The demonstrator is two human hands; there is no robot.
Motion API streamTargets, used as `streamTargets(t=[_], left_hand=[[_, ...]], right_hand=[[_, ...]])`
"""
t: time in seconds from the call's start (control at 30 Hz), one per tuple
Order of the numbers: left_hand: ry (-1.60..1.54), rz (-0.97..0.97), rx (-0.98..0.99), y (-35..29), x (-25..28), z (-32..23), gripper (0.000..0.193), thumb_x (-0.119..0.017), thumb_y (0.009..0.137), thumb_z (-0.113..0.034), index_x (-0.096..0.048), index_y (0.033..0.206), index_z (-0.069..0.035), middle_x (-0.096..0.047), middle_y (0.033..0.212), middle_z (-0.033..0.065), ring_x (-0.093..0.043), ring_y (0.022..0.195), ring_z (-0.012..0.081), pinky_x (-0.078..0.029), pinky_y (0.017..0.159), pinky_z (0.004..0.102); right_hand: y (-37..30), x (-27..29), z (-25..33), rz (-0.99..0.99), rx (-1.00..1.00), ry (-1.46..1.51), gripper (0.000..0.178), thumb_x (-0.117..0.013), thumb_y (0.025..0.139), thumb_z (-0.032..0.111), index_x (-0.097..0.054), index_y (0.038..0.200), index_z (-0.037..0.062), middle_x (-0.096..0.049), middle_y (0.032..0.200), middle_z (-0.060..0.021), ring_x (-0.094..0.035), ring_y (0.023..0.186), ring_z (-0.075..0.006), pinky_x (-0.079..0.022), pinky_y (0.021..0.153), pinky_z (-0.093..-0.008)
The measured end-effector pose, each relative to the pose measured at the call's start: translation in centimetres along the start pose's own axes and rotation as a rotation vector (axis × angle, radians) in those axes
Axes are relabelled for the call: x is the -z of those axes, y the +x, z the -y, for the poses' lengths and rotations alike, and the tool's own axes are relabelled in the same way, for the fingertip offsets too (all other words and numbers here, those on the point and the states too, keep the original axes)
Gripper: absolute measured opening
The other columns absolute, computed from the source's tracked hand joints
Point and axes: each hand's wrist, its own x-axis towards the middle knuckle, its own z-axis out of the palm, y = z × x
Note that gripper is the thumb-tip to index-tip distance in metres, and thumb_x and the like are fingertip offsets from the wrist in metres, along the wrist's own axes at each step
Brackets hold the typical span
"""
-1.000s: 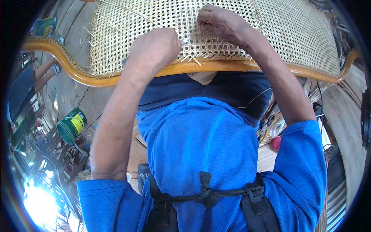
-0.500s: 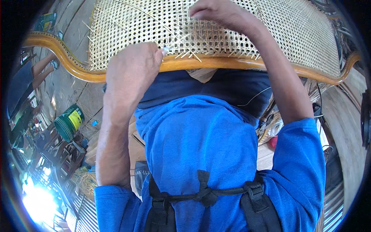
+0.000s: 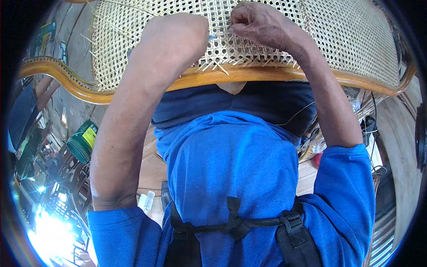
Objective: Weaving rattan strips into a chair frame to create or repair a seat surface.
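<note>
Beyond the wooden rail [image 3: 262, 73], left hand [image 3: 178, 35] and right hand [image 3: 258, 24] curl over cane webbing [image 3: 249, 50] — what they grip, I cannot tell — hard tugging could snap strands [image 3: 221, 68].

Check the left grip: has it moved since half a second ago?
Yes. Judged against the wooden rail, the left grip has moved farther up the woven panel and rightward.

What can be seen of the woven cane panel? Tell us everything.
The woven cane panel is pale straw-coloured, an open mesh of thin crossing strips with many small holes. A glossy, curved frame that looks like wood borders its near edge, where short loose strand ends stick out. Its far edge runs out of view at the top. The left hand and right hand are over it; contact is unclear.
</note>
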Motion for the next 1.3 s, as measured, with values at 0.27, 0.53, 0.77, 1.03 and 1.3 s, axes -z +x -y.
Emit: streamTargets(t=[0.27, 0.53, 0.77, 1.03, 1.3], left_hand=[[0.048, 0.07, -0.09, 1.3, 0.5, -0.9, 0.023, -0.053, 0.082, -0.016, -0.066, 0.091, 0.001, -0.067, 0.09, 0.0212, -0.066, 0.084, 0.0351, -0.053, 0.075, 0.0452], [-0.103, -0.255, -0.002, -0.6, -3.9, -0.8, 0.04, -0.048, 0.092, -0.035, -0.064, 0.081, -0.001, -0.065, 0.078, 0.0192, -0.065, 0.076, 0.037, -0.051, 0.068, 0.0485], [-0.193, -0.083, 0.169, -3.0, -3.3, 1.5, 0.035, -0.052, 0.085, -0.033, -0.069, 0.087, -0.002, -0.068, 0.089, 0.0197, -0.066, 0.084, 0.0357, -0.051, 0.077, 0.0464], [-0.269, -0.12, 0.298, -7.9, -5.0, 1.0, 0.041, -0.048, 0.091, -0.038, -0.065, 0.077, -0.003, -0.064, 0.074, 0.0186, -0.063, 0.073, 0.0375, -0.049, 0.067, 0.0486], [-0.154, -0.231, 0.126, -6.4, -1.0, 1.7, 0.04, -0.049, 0.091, -0.038, -0.061, 0.079, -0.001, -0.06, 0.073, 0.0185, -0.06, 0.074, 0.0371, -0.047, 0.067, 0.0469]], right_hand=[[-0.1, -0.3, 0.0, 0.083, -0.128, 0.054, 0.02, -0.061, 0.08, 0.016, -0.064, 0.085, -0.0038, -0.062, 0.081, -0.0193, -0.059, 0.074, -0.028, -0.046, 0.068, -0.0393], [1.7, -4.9, -1.6, -0.355, 0.14, -0.293, 0.026, -0.062, 0.083, 0.024, -0.063, 0.081, -0.0012, -0.062, 0.085, -0.0188, -0.061, 0.082, -0.0345, -0.048, 0.074, -0.0425], [1.8, -4.1, -2.1, -0.28, 0.354, -0.204, 0.012, -0.062, 0.084, 0.014, -0.06, 0.09, 0.0034, -0.058, 0.09, -0.011, -0.06, 0.085, -0.0292, -0.049, 0.073, -0.0377], [2.5, -2.9, -1.2, -0.228, 0.297, -0.174, 0.02, -0.062, 0.079, 0.016, -0.067, 0.086, -0.0019, -0.064, 0.077, -0.0197, -0.061, 0.069, -0.0271, -0.047, 0.064, -0.039], [0.0, -3.1, 1.4, -0.093, 0.136, 0.167, 0.027, -0.06, 0.086, 0.026, -0.067, 0.102, 0.0058, -0.067, 0.091, -0.0163, -0.065, 0.081, -0.0267, -0.05, 0.074, -0.0365]])
